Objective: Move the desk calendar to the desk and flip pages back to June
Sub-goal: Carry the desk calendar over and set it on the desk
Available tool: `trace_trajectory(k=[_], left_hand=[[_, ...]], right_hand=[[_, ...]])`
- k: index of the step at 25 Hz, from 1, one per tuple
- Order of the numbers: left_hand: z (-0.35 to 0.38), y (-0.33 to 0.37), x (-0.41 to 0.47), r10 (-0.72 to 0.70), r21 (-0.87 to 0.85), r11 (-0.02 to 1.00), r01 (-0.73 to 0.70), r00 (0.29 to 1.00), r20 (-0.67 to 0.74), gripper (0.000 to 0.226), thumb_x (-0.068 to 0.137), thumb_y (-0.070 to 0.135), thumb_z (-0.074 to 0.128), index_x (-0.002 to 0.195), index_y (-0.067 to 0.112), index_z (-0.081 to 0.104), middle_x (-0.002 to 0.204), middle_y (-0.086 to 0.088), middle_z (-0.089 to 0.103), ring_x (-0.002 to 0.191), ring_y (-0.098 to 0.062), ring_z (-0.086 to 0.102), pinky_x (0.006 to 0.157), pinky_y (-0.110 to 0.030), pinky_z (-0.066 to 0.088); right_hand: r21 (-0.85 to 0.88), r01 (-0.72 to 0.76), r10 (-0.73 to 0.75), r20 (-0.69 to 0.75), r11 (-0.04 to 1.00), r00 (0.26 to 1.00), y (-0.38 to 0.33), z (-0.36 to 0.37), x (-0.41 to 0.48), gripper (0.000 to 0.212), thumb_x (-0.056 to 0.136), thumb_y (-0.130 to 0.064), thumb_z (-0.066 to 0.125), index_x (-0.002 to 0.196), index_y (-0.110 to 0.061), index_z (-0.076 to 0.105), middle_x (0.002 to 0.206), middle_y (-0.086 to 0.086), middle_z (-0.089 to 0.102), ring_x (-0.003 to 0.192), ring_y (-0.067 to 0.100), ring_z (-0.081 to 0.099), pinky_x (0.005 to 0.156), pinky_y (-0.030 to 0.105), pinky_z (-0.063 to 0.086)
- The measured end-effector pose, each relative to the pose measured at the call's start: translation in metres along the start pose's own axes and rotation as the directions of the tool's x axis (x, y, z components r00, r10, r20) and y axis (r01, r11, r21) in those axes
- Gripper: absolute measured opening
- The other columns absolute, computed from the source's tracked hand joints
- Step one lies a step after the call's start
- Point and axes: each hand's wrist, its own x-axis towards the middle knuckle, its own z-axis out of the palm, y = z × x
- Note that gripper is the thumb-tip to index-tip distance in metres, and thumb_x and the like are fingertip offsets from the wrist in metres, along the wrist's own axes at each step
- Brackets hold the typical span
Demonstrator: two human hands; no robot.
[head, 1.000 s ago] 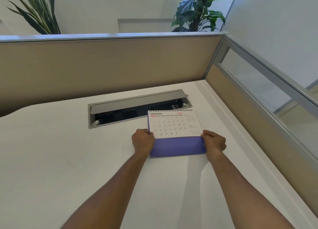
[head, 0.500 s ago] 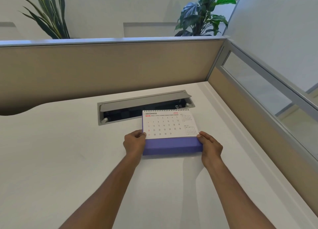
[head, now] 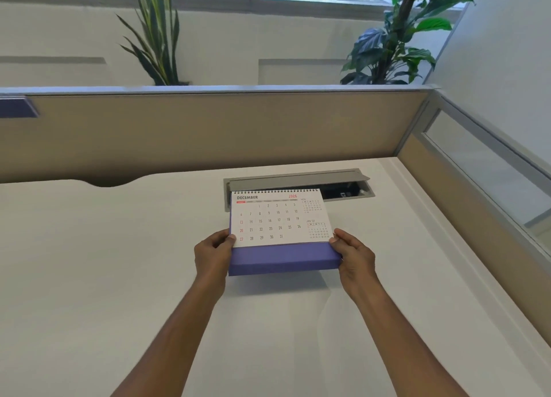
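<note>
Lifted off the desk (head: 119,277) now, desk calendar (head: 280,232) between both hands.

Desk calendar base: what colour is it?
Purple, plain; the desk calendar shows clearly in the head view, under a white December page.

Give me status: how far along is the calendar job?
Early. Both hands, left hand and right hand, grip the desk calendar by its purple base over the white desk; whether it rests there is unclear. Top page reads December, so all flips back to June remain.
</note>
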Motion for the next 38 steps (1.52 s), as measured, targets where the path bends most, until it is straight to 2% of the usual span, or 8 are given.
trace_trajectory(k=[3, 11, 18, 25, 28, 30, 34, 38], left_hand=[[-0.047, 0.011, -0.007, 0.025, -0.056, 0.998, -0.027, 0.999, -0.033, 0.014, 0.098, 0.011, 0.068, 0.099, 0.024, 0.072, 0.108, 0.002, 0.075, 0.099, -0.023, 0.071, 0.087, -0.041, 0.060], [-0.171, 0.034, -0.017, 0.139, -0.108, 0.981, -0.159, 0.974, -0.177, 0.016, 0.101, 0.009, 0.064, 0.113, 0.017, 0.070, 0.111, -0.001, 0.075, 0.100, -0.022, 0.069, 0.077, -0.036, 0.057], [-0.253, 0.026, -0.014, 0.155, -0.142, 0.970, -0.198, 0.952, -0.265, 0.023, 0.103, 0.006, 0.056, 0.102, 0.025, 0.070, 0.107, 0.003, 0.076, 0.100, -0.019, 0.070, 0.089, -0.039, 0.057], [-0.293, -0.005, -0.003, 0.097, -0.265, 0.947, -0.182, 0.948, -0.303, 0.027, 0.103, 0.004, 0.050, 0.105, 0.018, 0.072, 0.109, -0.004, 0.079, 0.098, -0.018, 0.073, 0.084, -0.038, 0.060], [-0.300, -0.019, 0.000, 0.070, -0.429, 0.885, -0.183, 0.961, -0.266, 0.035, 0.105, 0.017, 0.046, 0.094, 0.020, 0.079, 0.097, 0.001, 0.081, 0.090, -0.010, 0.077, 0.069, -0.028, 0.062], [-0.304, -0.027, 0.002, 0.046, -0.489, 0.854, -0.179, 0.961, -0.273, 0.041, 0.108, 0.029, 0.044, 0.088, 0.021, 0.079, 0.091, 0.004, 0.081, 0.087, -0.009, 0.076, 0.073, -0.030, 0.061], [-0.310, -0.041, 0.008, -0.004, -0.513, 0.847, -0.141, 0.962, -0.271, 0.044, 0.110, 0.043, 0.040, 0.096, 0.015, 0.071, 0.089, 0.004, 0.080, 0.088, -0.013, 0.076, 0.080, -0.036, 0.058], [-0.314, -0.047, 0.015, -0.012, -0.493, 0.863, -0.107, 0.973, -0.232, 0.046, 0.110, 0.045, 0.037, 0.102, 0.015, 0.071, 0.092, 0.002, 0.083, 0.086, -0.013, 0.078, 0.069, -0.028, 0.061]], right_hand=[[-0.057, -0.021, 0.028, 0.136, 0.998, 0.990, 0.005, 0.033, -0.021, 0.034, 0.091, 0.008, 0.066, 0.124, -0.001, 0.068, 0.117, 0.011, 0.074, 0.106, 0.027, 0.071, 0.092, 0.038, 0.059], [-0.227, 0.031, 0.072, 0.430, 0.973, 0.900, 0.038, 0.127, -0.068, 0.029, 0.096, 0.005, 0.060, 0.115, -0.014, 0.072, 0.107, 0.000, 0.080, 0.099, 0.018, 0.075, 0.071, 0.029, 0.062], [-0.344, 0.147, 0.074, 0.553, 0.927, 0.830, 0.073, 0.206, -0.100, 0.025, 0.093, 0.008, 0.063, 0.110, -0.010, 0.068, 0.114, 0.013, 0.074, 0.107, 0.026, 0.072, 0.084, 0.039, 0.063], [-0.408, 0.190, 0.098, 0.588, 0.893, 0.803, 0.110, 0.241, -0.113, 0.020, 0.095, 0.000, 0.066, 0.110, -0.013, 0.064, 0.121, 0.007, 0.071, 0.110, 0.022, 0.070, 0.083, 0.039, 0.062], [-0.422, 0.205, 0.092, 0.586, 0.883, 0.805, 0.126, 0.246, -0.115, 0.020, 0.096, -0.001, 0.065, 0.111, -0.014, 0.063, 0.123, 0.007, 0.070, 0.113, 0.022, 0.068, 0.094, 0.047, 0.060], [-0.426, 0.211, 0.092, 0.587, 0.880, 0.804, 0.136, 0.246, -0.117, 0.021, 0.095, 0.000, 0.066, 0.111, -0.013, 0.062, 0.122, 0.007, 0.070, 0.112, 0.020, 0.068, 0.093, 0.043, 0.060], [-0.420, 0.212, 0.088, 0.589, 0.882, 0.803, 0.150, 0.246, -0.120, 0.022, 0.096, 0.004, 0.062, 0.111, -0.011, 0.061, 0.118, 0.007, 0.073, 0.111, 0.020, 0.070, 0.093, 0.039, 0.060], [-0.406, 0.214, 0.085, 0.604, 0.888, 0.793, 0.157, 0.247, -0.119, 0.022, 0.097, 0.005, 0.059, 0.112, -0.011, 0.059, 0.115, 0.007, 0.075, 0.109, 0.018, 0.072, 0.094, 0.037, 0.059]])
